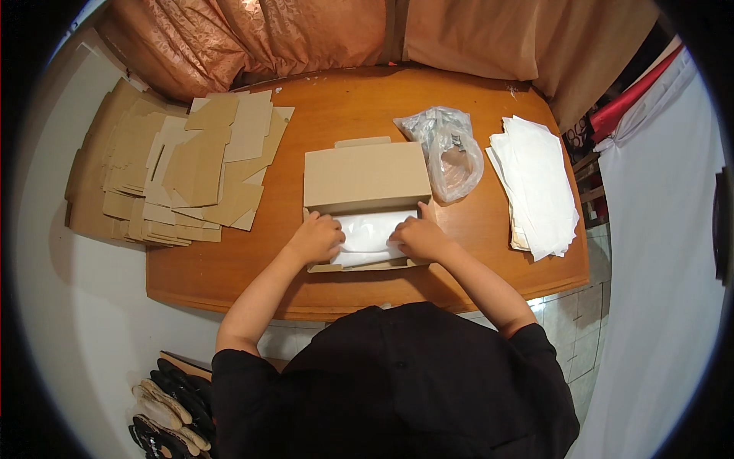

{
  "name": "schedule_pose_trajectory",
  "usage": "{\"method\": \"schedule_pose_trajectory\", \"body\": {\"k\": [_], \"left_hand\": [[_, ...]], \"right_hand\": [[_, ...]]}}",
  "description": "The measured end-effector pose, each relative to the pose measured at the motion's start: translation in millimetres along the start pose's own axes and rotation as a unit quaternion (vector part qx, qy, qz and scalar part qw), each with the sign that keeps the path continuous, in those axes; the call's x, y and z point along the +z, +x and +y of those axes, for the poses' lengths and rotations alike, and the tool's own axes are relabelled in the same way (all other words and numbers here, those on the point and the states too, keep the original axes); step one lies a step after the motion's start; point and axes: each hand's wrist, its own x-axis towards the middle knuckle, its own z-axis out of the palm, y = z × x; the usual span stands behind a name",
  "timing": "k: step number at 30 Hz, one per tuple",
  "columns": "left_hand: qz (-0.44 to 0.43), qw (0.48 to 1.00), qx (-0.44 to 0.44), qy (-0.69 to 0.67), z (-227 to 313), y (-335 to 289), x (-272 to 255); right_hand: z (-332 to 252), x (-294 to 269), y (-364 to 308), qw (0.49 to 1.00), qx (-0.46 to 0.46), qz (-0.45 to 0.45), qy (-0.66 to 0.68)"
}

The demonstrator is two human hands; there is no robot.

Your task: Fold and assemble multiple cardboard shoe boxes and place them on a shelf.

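From my end, I'd call it about midway: one box [367,197] on the tabletop [336,107] was folded up, with one white wrapping [368,234] lying inside it, but the lid [365,170] wasn't down yet. Left hand [318,235] and right hand [420,236] both had a half-curled grip at the wrapping's two ends; couldn't tell if either actually pinched it. Also counted one plastic bag [442,136], one stack of flat cardboard [191,164] and one pile of white sheets [537,187], pieces overlapping too much to tally.
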Motion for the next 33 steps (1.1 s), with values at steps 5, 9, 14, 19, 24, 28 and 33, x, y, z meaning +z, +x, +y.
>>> {"method": "schedule_pose_trajectory", "body": {"k": [5,9,14,19,24,28,33], "left_hand": [[-0.099,0.988,-0.060,-0.101,14.1,5.1,-12.8],[0.052,0.974,-0.100,-0.195,28.2,7.2,-30.7],[0.271,0.915,-0.185,-0.235,47.5,-10.6,-33.9],[0.308,0.893,-0.276,-0.179,66.2,-22.9,-12.0],[0.339,0.849,-0.366,-0.176,59.5,-26.4,-3.3],[0.347,0.833,-0.385,-0.192,48.5,-24.2,0.0],[0.340,0.841,-0.359,-0.221,41.1,-22.5,10.5]], "right_hand": [[0.7,-33.5,11.0,0.983,0.006,-0.056,0.174],[30.4,-40.5,20.6,0.932,0.069,0.196,0.298],[96.0,-12.2,12.2,0.863,0.209,0.393,0.238],[143.3,20.9,21.4,0.877,0.367,0.304,0.069],[149.5,31.8,47.1,0.876,0.423,0.232,-0.010],[149.5,35.9,53.1,0.857,0.449,0.252,-0.011],[138.5,24.1,43.0,0.840,0.483,0.246,0.018]]}}
